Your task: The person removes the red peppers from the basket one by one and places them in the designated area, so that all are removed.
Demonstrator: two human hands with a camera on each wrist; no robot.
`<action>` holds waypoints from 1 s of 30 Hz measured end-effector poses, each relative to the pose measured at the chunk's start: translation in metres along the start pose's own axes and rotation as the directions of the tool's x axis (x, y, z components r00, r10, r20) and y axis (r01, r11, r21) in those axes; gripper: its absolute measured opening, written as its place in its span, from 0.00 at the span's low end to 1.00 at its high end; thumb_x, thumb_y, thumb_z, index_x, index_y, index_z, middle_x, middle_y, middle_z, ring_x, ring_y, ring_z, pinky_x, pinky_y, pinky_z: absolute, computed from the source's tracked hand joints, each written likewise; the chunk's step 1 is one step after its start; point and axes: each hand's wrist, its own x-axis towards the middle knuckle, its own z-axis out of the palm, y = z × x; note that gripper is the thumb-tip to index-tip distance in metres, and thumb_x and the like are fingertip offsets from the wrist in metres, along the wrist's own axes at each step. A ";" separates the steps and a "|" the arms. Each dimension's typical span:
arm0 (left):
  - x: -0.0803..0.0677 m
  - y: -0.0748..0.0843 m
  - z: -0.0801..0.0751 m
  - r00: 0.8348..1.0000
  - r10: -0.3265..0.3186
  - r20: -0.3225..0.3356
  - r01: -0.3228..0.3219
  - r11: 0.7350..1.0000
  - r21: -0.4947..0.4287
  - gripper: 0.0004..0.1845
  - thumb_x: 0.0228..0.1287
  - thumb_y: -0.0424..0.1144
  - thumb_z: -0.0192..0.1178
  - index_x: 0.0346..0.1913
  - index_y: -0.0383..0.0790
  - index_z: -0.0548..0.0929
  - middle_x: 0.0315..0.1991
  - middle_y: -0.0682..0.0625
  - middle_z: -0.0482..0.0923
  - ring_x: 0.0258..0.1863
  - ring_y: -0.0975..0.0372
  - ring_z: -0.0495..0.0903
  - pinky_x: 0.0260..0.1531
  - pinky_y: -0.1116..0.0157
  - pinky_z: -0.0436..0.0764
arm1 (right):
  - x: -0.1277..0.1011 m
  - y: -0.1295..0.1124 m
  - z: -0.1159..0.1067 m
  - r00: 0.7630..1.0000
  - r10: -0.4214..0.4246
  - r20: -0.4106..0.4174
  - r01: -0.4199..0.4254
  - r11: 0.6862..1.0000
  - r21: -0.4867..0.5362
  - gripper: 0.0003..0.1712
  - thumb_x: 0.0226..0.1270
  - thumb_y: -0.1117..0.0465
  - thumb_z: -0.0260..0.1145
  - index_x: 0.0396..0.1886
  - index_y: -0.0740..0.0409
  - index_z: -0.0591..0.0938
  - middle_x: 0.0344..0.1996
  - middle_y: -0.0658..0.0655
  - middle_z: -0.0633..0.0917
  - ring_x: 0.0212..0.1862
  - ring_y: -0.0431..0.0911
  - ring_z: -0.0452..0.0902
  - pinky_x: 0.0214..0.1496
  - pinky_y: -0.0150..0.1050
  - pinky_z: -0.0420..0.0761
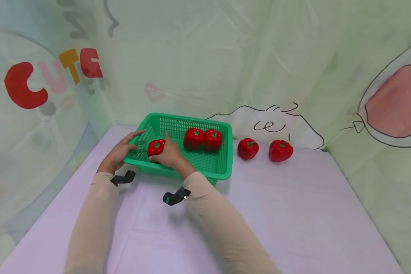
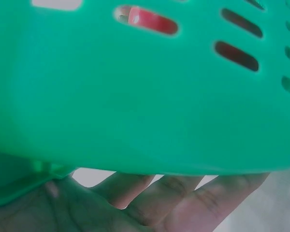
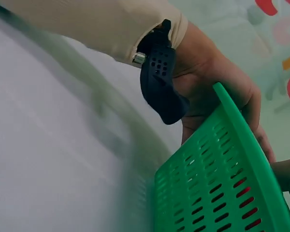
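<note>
A green plastic basket (image 1: 230,152) with slotted walls stands at the back left of the table. My left hand (image 1: 118,152) reaches over its left rim, index finger extended and thumb spread apart from it. From the left wrist, the basket wall (image 2: 135,96) hides the ends of those fingers. Inside the basket's left part, my right hand (image 1: 169,154) grips a red bell pepper (image 1: 155,147), thumb on the near side and index finger on the far side. Two more red bell peppers (image 1: 193,139) sit side by side against the basket's back wall.
To the right of the basket, two red bell peppers, a nearer one (image 1: 248,148) and a farther one (image 1: 280,151), lie on the pale lilac tabletop (image 1: 277,213). A printed cloth (image 1: 191,57) hangs behind and beside the table.
</note>
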 end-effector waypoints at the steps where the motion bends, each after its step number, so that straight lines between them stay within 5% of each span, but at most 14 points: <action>1: 0.000 0.000 0.000 1.000 0.000 -0.002 0.000 1.000 0.003 0.40 0.64 0.28 0.40 0.78 0.62 0.54 0.80 0.48 0.40 0.72 0.45 0.56 0.49 0.60 0.79 | 0.002 0.000 0.000 1.000 0.011 -0.002 -0.011 1.000 0.010 0.63 0.55 0.53 0.75 0.81 0.53 0.43 0.72 0.66 0.63 0.72 0.58 0.61 0.66 0.52 0.72; 9: 0.001 0.002 0.001 1.000 0.002 -0.014 -0.001 1.000 0.023 0.40 0.64 0.28 0.41 0.77 0.63 0.55 0.81 0.50 0.38 0.73 0.45 0.54 0.52 0.57 0.77 | 0.007 0.004 0.000 0.999 0.027 0.047 -0.030 0.997 0.075 0.63 0.56 0.57 0.74 0.80 0.55 0.42 0.71 0.65 0.66 0.72 0.57 0.61 0.68 0.52 0.70; 14: 0.000 0.000 0.000 1.000 0.009 -0.015 -0.009 1.000 0.020 0.40 0.64 0.28 0.41 0.77 0.62 0.55 0.81 0.51 0.38 0.74 0.46 0.53 0.47 0.62 0.78 | 0.009 0.005 0.001 0.999 -0.007 0.054 0.004 0.999 0.051 0.50 0.62 0.60 0.70 0.79 0.57 0.53 0.68 0.62 0.72 0.68 0.55 0.68 0.66 0.50 0.73; 22: 0.000 -0.001 -0.001 1.000 0.008 -0.012 -0.008 1.000 0.010 0.40 0.64 0.27 0.42 0.78 0.61 0.55 0.81 0.50 0.37 0.76 0.46 0.50 0.61 0.49 0.70 | 0.008 0.004 0.003 0.999 0.007 0.035 -0.008 1.000 0.014 0.43 0.63 0.58 0.70 0.74 0.56 0.61 0.64 0.61 0.75 0.64 0.54 0.71 0.63 0.48 0.76; 30: 0.002 -0.001 -0.001 1.000 0.004 -0.012 -0.004 1.000 0.012 0.40 0.63 0.27 0.42 0.77 0.61 0.56 0.80 0.48 0.39 0.74 0.46 0.53 0.48 0.61 0.77 | 0.003 0.003 0.002 0.999 0.037 -0.008 -0.037 0.999 0.012 0.41 0.60 0.57 0.72 0.70 0.58 0.64 0.61 0.60 0.76 0.62 0.53 0.72 0.57 0.45 0.79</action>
